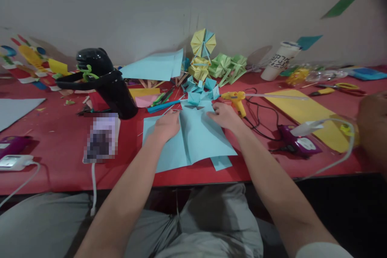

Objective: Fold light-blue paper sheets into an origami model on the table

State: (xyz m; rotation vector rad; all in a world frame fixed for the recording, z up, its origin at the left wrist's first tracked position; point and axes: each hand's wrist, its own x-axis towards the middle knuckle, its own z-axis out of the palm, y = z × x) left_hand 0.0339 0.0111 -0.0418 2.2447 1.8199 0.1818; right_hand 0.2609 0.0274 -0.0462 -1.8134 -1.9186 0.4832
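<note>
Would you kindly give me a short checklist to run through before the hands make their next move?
1. Left hand at the large light-blue paper sheet: ok.
2. Right hand at that sheet: ok.
3. Sheet lying flat: not ok, it curves.
4. Sheet clear of the small light-blue paper piece: not ok, overlapping at the front edge.
5. Yellow plastic glue gun cool: cannot tell.
6. Yellow paper sheet apart from the light-blue paper: ok.
</note>
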